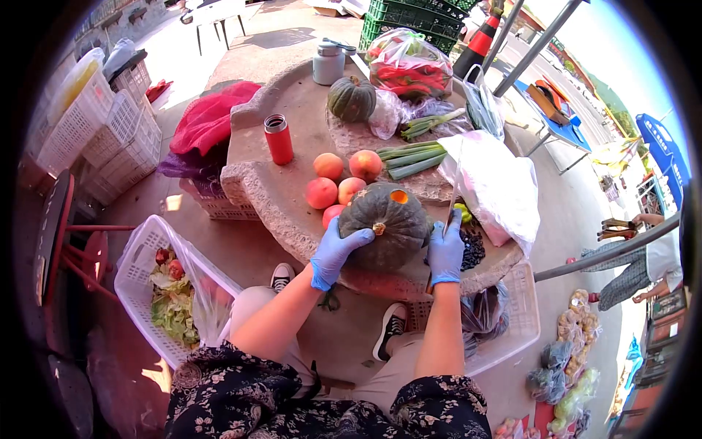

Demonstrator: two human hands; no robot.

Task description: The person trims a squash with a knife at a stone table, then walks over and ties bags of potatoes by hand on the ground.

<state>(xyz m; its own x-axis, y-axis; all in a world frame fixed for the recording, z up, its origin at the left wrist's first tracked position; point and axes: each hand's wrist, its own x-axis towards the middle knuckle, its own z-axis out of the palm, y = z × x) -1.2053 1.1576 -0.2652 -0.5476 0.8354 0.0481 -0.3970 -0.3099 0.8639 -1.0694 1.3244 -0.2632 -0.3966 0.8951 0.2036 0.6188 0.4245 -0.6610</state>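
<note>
A dark green pumpkin [384, 228] rests at the near edge of the stone table, with a small cut spot of orange flesh on its upper side. My left hand [338, 252], in a blue glove, grips the pumpkin's left side, thumb on top near the stem. At the pumpkin's right, my gloved right hand [446, 254] is closed round a knife [451, 208] whose narrow blade points up and away. Several peaches [322, 192] lie just behind and left of the pumpkin. Dark grapes [473, 249] sit beside my right hand.
On the stone table [252, 146] stand a red flask [278, 139], a grey jug [328, 64] and another pumpkin [352, 99], near green onions [413, 157] and bagged red peppers [411, 73]. White crates [131, 278] flank my legs. A person [662, 252] is at the far right.
</note>
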